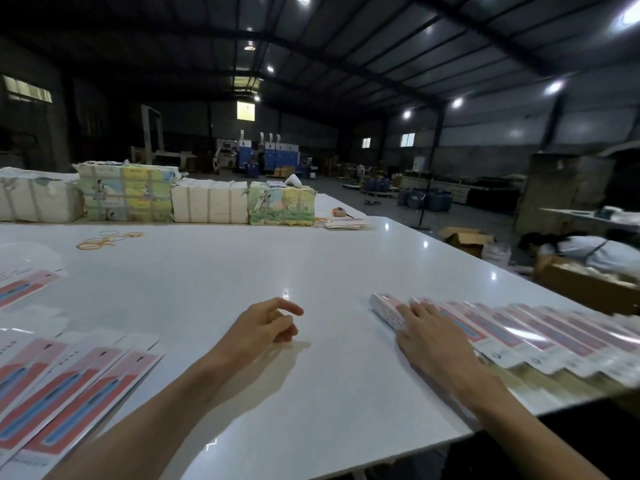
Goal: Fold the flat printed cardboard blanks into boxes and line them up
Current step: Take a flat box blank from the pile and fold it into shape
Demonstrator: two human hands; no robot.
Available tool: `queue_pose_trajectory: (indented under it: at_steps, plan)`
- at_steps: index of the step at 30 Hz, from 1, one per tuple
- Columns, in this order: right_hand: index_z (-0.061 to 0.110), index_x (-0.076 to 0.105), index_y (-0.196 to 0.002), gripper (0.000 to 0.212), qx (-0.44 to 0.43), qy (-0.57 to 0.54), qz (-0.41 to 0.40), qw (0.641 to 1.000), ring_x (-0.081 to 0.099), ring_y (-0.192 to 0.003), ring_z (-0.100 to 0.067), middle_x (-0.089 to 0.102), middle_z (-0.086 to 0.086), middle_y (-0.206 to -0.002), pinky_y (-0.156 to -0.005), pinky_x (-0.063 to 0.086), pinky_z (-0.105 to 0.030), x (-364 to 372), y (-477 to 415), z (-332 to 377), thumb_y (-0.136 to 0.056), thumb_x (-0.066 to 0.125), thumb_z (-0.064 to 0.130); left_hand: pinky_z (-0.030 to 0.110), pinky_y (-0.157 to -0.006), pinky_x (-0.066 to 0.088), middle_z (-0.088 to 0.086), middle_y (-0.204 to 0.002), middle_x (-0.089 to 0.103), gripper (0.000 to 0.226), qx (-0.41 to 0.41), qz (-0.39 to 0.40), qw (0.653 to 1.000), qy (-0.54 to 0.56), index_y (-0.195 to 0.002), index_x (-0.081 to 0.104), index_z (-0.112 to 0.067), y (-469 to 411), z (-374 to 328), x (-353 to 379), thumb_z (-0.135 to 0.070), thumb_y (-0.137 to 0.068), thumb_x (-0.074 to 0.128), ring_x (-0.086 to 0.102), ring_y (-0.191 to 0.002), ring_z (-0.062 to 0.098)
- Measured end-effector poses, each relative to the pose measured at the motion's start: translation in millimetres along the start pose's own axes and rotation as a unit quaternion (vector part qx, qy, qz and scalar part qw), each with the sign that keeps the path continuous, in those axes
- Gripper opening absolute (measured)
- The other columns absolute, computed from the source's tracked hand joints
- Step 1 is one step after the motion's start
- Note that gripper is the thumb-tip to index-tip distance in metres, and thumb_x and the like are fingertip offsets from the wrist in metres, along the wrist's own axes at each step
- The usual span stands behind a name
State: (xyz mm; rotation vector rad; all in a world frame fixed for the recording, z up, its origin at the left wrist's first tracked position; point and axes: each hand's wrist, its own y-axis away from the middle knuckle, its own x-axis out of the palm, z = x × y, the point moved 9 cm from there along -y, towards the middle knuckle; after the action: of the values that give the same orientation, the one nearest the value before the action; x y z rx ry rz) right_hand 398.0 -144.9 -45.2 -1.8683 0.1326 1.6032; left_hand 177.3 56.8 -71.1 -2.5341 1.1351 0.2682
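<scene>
A row of folded pink-and-white boxes (540,336) lies side by side along the right front of the white table (284,265). My right hand (427,332) rests flat, fingers spread, on the leftmost boxes of that row (382,304). My left hand (268,322) hovers over the bare middle of the table, fingers loosely curled and holding nothing. Flat printed blanks (65,389) with red and blue panels are fanned out at the front left. More blanks (24,285) lie at the left edge.
Wrapped bundles of printed stock (128,192) line the table's far side, with loose rubber bands (104,240) in front of them. A small stack of blanks (346,223) lies at the far right corner. A person (581,251) bends over cartons beyond the right edge.
</scene>
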Motion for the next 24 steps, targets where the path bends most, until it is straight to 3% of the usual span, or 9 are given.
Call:
queue_pose_trajectory:
  at_steps: [2, 7, 12, 15, 18, 21, 24]
  plan:
    - [0.027, 0.039, -0.154, 0.046, 0.016, 0.025, -0.004, 1.000, 0.048, -0.139, -0.018, 0.045, 0.003, -0.156, -0.116, 0.041, -0.037, -2.4, 4.8, -15.7, -0.109, 0.041, 0.038, 0.029, -0.082, 0.053, 0.004, -0.086, 0.077, 0.029, 0.008, 0.015, 1.000, -0.023, -0.103, 0.079, -0.029, -0.4, 0.9, 1.7, -0.011, -0.104, 0.056, 0.071, -0.080, 0.015]
    - [0.030, 0.040, -0.151, 0.044, 0.051, 0.036, 0.012, 0.998, 0.051, -0.133, -0.017, 0.050, 0.006, -0.148, -0.107, 0.047, -0.037, -8.6, 16.9, -40.6, -0.109, 0.044, 0.040, 0.034, -0.081, 0.050, 0.000, -0.084, 0.073, 0.027, 0.010, 0.044, 0.996, -0.073, -0.106, 0.077, -0.034, 0.4, 4.0, 7.9, -0.030, -0.091, 0.054, 0.066, -0.076, 0.012]
    - [0.025, 0.041, -0.150, 0.045, 0.083, 0.092, 0.006, 0.992, 0.047, -0.139, -0.020, 0.048, 0.002, -0.151, -0.115, 0.042, -0.037, -16.8, 22.0, -50.3, -0.108, 0.047, 0.040, 0.031, -0.078, 0.050, -0.004, -0.086, 0.075, 0.029, 0.007, 0.040, 0.993, -0.108, -0.103, 0.077, -0.036, 3.2, 1.2, 5.6, -0.017, -0.100, 0.055, 0.066, -0.076, 0.008]
    - [0.025, 0.045, -0.148, 0.045, 0.043, 0.094, -0.023, 0.994, 0.047, -0.140, -0.019, 0.048, 0.002, -0.152, -0.116, 0.039, -0.034, -29.5, 6.4, -15.2, -0.109, 0.046, 0.047, 0.026, -0.077, 0.050, -0.005, -0.084, 0.075, 0.030, -0.004, 0.033, 0.993, -0.116, -0.099, 0.078, -0.035, 6.4, -1.5, 6.3, -0.014, -0.100, 0.056, 0.065, -0.075, 0.006]
    - [0.022, 0.055, -0.139, 0.037, -0.037, 0.040, -0.047, 0.997, 0.058, -0.125, -0.020, 0.060, 0.001, -0.138, -0.101, 0.050, -0.036, -40.3, -24.1, 54.0, -0.109, 0.046, 0.041, 0.026, -0.078, 0.052, -0.005, -0.085, 0.075, 0.028, -0.015, 0.028, 0.993, -0.115, -0.099, 0.077, -0.034, 10.5, -5.1, 5.7, -0.016, -0.098, 0.057, 0.068, -0.078, 0.010]
    - [0.019, 0.062, -0.122, 0.025, -0.100, -0.010, -0.059, 0.993, 0.067, -0.092, -0.020, 0.070, 0.001, -0.107, -0.082, 0.058, -0.035, -41.8, -52.9, 127.5, -0.108, 0.049, 0.035, 0.032, -0.087, 0.061, 0.002, -0.091, 0.079, 0.022, -0.035, 0.003, 0.995, -0.093, -0.105, 0.076, -0.025, 8.3, -11.1, -5.6, -0.014, -0.100, 0.058, 0.076, -0.086, 0.021]
    - [0.017, 0.062, -0.109, 0.018, -0.127, -0.073, -0.042, 0.988, 0.064, -0.072, -0.019, 0.070, 0.000, -0.090, -0.069, 0.055, -0.031, -24.7, -69.0, 178.4, -0.107, 0.052, 0.032, 0.027, -0.084, 0.064, 0.000, -0.100, 0.078, 0.019, -0.080, -0.010, 0.986, -0.147, -0.113, 0.070, -0.023, 2.7, -17.8, -25.1, -0.015, -0.103, 0.057, 0.078, -0.084, 0.011]
